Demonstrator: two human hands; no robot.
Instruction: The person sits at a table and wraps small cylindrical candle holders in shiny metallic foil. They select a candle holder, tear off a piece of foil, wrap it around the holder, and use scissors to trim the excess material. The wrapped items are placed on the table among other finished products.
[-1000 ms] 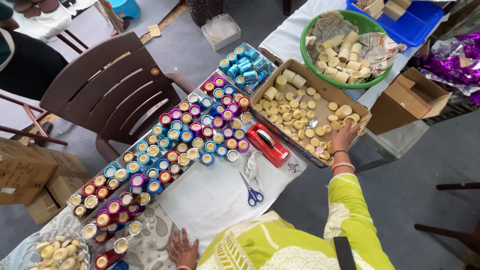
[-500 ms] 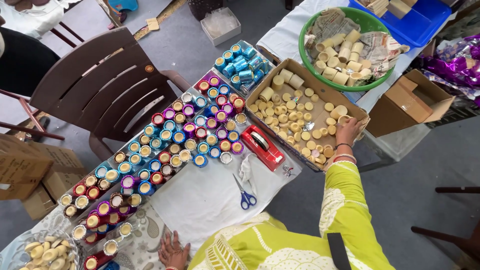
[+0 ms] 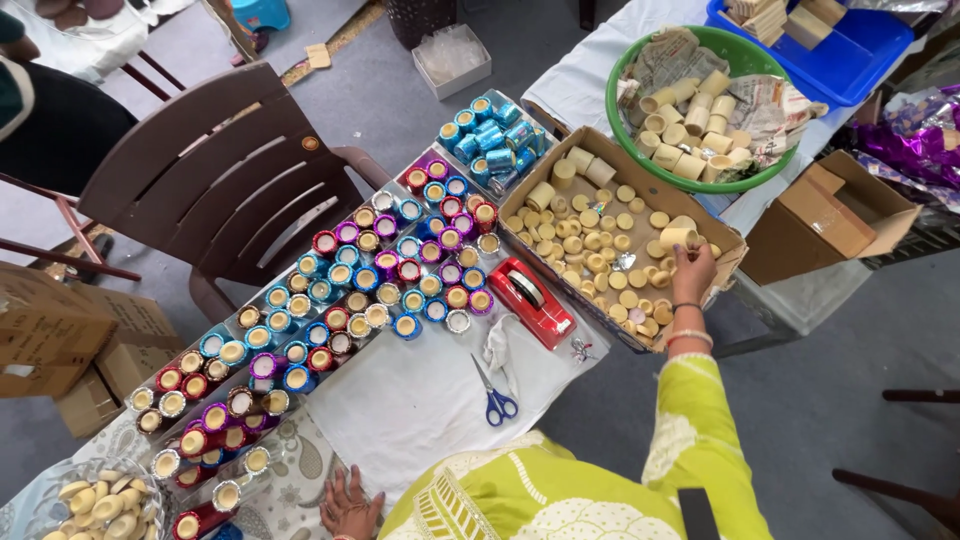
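1. Head view, right side: my right hand (image 3: 692, 272) reaches into the cardboard box (image 3: 730, 262) of pale wax cups and pinches one cup (image 3: 677, 238) between fingertips and thumb. The cup sits at the box's far right edge, lifted just above its neighbours. Bangles ring the wrist, and a yellow-green sleeve (image 3: 700, 420) covers the arm.

2. Head view, left side: my left hand (image 3: 350, 505) lies flat on the white cloth (image 3: 420, 400) at the bottom edge of the frame, fingers spread and relaxed, holding nothing.

3. Head view, table: between the hands lie blue-handled scissors (image 3: 495, 395) and a red tape dispenser (image 3: 532, 300), the dispenser just beside the box. To the left, rows of foil-wrapped cups (image 3: 380, 290) in blue, red, purple and gold run diagonally across the table. Behind the box a green basin (image 3: 640, 165) holds taller plain cups on newspaper. A brown chair (image 3: 215, 190) stands beyond the rows, and a glass bowl (image 3: 35, 490) of wax pieces sits at the lower left corner.

4. Step in hand, as I judge it: picking a single plain cup out of the box, with the grasp already closed and the lift barely begun.

5. What the next move calls for: I would raise the cup straight up, clear of the packed cups and the box wall, then carry it toward the open cloth without brushing the dispenser.
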